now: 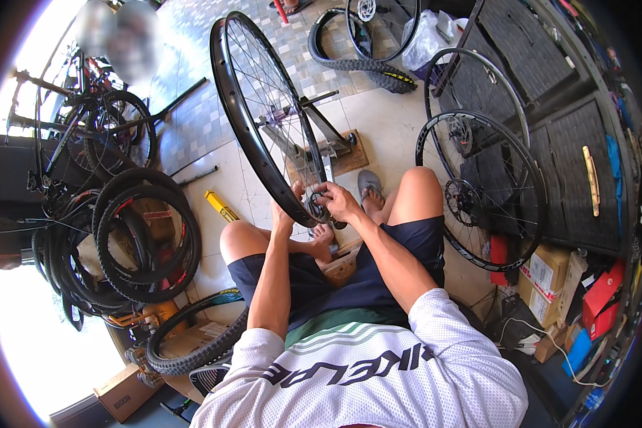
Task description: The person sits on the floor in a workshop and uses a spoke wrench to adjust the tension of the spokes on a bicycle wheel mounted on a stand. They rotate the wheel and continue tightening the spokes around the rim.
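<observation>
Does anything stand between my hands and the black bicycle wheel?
Nothing visible does: your left hand and right hand are at the lower side of the black bicycle wheel, with a small dark object beside the right.

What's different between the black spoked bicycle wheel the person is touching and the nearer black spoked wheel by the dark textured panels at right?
The touched wheel is mounted on a metal stand; the right-hand wheel stands beside the dark textured panels.
The touched wheel turns its rim's broad outer face to view; the right-hand wheel mostly shows its side, with white rim lettering.
The person's fingers are at the touched wheel; none are on the right-hand wheel.
Both have black rims and thin spokes.
</observation>
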### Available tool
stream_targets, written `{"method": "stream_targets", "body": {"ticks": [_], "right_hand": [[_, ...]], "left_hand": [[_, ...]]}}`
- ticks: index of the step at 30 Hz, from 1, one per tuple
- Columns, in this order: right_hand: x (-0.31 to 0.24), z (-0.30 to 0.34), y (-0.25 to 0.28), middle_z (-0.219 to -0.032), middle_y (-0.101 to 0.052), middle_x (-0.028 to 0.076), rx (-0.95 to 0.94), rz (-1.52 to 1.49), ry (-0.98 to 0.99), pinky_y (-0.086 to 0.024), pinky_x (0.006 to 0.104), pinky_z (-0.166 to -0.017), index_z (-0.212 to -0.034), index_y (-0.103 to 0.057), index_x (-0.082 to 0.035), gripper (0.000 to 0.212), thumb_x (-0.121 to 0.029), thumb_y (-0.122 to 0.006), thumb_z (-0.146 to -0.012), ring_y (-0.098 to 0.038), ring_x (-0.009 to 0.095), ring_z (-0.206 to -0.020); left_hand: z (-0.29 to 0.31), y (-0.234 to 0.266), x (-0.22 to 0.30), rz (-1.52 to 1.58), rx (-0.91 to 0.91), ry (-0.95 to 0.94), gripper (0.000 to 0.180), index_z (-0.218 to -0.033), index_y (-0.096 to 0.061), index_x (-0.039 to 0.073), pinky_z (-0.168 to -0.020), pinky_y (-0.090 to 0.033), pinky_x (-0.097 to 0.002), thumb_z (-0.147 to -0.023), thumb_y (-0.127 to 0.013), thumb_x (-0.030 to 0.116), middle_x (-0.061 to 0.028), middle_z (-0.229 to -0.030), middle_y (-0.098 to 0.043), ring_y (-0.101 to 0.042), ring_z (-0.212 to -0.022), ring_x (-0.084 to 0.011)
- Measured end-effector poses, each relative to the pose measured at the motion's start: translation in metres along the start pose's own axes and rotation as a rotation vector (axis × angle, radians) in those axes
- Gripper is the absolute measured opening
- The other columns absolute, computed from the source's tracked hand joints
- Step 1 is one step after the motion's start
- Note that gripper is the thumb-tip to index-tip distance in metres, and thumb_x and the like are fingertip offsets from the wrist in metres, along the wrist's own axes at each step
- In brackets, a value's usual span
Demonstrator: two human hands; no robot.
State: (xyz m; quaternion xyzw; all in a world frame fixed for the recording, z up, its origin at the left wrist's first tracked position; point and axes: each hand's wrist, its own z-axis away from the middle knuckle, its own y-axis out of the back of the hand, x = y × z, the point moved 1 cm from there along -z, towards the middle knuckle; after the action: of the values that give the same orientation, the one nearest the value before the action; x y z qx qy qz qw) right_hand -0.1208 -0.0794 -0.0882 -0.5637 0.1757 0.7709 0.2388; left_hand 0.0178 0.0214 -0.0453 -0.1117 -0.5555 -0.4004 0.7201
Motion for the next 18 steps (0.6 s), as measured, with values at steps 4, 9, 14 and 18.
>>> {"method": "stream_targets", "body": {"ticks": [4,9,14,18], "right_hand": [[0.011,-0.007,-0.005,-0.098,-0.071,0.011,-0.069,-0.177,-0.034,-0.051,0.0273,-0.079,-0.117,-0.06,0.003,0.024,-0.005,-0.061,-0.094,-0.065,0.012,-0.09],[0.008,-0.006,-0.002,-0.084,-0.073,0.009,0.001,-0.12,-0.002,-0.051,0.0288,-0.069,-0.102,-0.069,-0.002,0.027,-0.024,-0.072,-0.087,-0.068,0.013,-0.079],[-0.003,0.0,0.013,-0.079,-0.072,0.012,0.277,0.102,0.007,-0.051,0.0332,-0.067,-0.091,-0.071,-0.001,0.034,-0.032,-0.077,-0.08,-0.068,0.02,-0.074],[-0.016,0.003,0.022,-0.081,-0.071,0.016,0.267,0.224,0.016,-0.052,0.0368,-0.069,-0.089,-0.071,-0.001,0.037,-0.035,-0.077,-0.078,-0.069,0.028,-0.075]], "left_hand": [[0.017,0.006,0.03,0.043,-0.009,0.056,0.048,-0.09,-0.067,0.004,-0.056,-0.041,-0.0222,-0.092,-0.062,0.052,-0.0012,-0.071,-0.061,-0.055,-0.061,-0.0073],[0.02,0.015,0.023,0.025,-0.182,-0.077,0.037,-0.095,-0.067,0.002,-0.061,-0.044,-0.0226,-0.093,-0.067,0.039,-0.0028,-0.078,-0.066,-0.059,-0.068,-0.0087],[0.028,0.001,0.025,0.243,-0.238,0.009,0.028,-0.097,-0.063,0.002,-0.064,-0.047,-0.0231,-0.09,-0.073,0.027,-0.0032,-0.08,-0.067,-0.061,-0.07,-0.0096],[0.018,-0.003,0.013,0.174,-0.262,0.008,0.028,-0.096,-0.062,0.002,-0.062,-0.047,-0.022,-0.09,-0.073,0.028,-0.0034,-0.079,-0.068,-0.062,-0.069,-0.0095]]}}
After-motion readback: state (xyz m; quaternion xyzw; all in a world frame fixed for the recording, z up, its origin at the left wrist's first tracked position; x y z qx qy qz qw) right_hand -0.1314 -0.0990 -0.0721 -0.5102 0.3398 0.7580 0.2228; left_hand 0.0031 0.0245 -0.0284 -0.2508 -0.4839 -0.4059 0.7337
